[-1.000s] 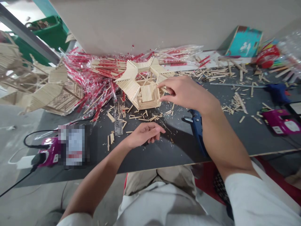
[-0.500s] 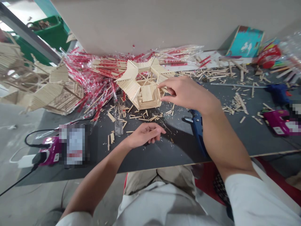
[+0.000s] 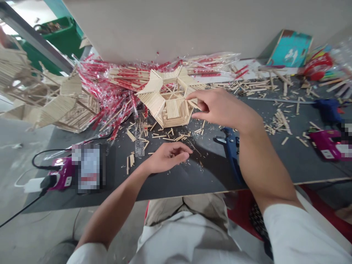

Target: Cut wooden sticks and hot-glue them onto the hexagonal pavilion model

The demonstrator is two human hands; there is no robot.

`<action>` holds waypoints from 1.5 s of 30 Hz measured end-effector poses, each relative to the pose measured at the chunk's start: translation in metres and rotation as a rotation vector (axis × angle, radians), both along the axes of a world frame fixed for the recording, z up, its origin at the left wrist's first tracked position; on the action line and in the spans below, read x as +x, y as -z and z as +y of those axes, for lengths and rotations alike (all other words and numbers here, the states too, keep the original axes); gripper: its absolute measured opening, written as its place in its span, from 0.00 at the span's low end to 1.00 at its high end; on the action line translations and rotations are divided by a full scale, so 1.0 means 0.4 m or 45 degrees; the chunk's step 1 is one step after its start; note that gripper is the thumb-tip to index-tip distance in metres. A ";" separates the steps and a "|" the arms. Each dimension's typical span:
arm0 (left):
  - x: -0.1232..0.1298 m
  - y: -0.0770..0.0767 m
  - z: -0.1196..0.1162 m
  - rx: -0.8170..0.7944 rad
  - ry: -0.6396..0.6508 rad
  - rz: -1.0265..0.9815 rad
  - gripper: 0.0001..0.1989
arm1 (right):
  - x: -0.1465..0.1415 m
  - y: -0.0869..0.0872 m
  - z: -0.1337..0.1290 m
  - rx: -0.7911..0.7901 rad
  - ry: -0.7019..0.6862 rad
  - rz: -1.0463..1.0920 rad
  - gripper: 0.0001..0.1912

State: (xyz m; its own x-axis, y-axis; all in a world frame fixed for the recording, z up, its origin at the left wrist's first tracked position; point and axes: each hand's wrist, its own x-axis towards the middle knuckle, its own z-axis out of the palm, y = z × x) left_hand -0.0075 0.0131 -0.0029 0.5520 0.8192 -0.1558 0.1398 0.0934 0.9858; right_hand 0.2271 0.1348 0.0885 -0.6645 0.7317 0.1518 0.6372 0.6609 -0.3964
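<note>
The hexagonal popsicle-stick model [image 3: 173, 110] stands on the desk [image 3: 192, 183], against a heap of red-printed wrapped sticks [image 3: 121, 91]. Right hand [image 3: 217, 108]: thumb and fingers apart, tips at the model's edge, not clamped. Left hand [image 3: 167, 157]: fingers loosely curled, clear of the model, above loose stick offcuts [image 3: 165, 137]. Hazard: fingertip pressure could crack a joint or tip the model. Count: one model, two hands, two blue glue guns [image 3: 231, 154] [image 3: 327, 110], two magenta power units [image 3: 63, 174] [image 3: 327, 145].

Hexagonal wooden-stick pavilion model [image 3: 173, 109]
</note>
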 end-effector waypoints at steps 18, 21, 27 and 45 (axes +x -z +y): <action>-0.033 -0.246 0.206 1.231 -0.538 0.861 0.07 | -0.007 0.002 -0.001 0.062 0.016 -0.046 0.16; -0.004 -0.228 0.252 1.216 -0.510 0.886 0.08 | -0.006 0.009 0.003 0.080 0.006 -0.032 0.14; 0.032 -0.195 0.285 1.154 -0.508 0.945 0.11 | -0.001 0.017 0.012 0.095 -0.012 -0.004 0.15; 0.061 -0.207 0.280 1.063 -0.447 1.107 0.13 | -0.006 0.014 0.002 0.182 -0.009 0.061 0.09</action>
State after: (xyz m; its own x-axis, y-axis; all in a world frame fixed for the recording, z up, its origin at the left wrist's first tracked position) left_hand 0.0169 0.1251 0.0800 0.2592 0.9249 0.2782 0.8662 -0.3500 0.3566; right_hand 0.2249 0.1356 0.0828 -0.6593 0.6956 0.2854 0.6150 0.7173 -0.3276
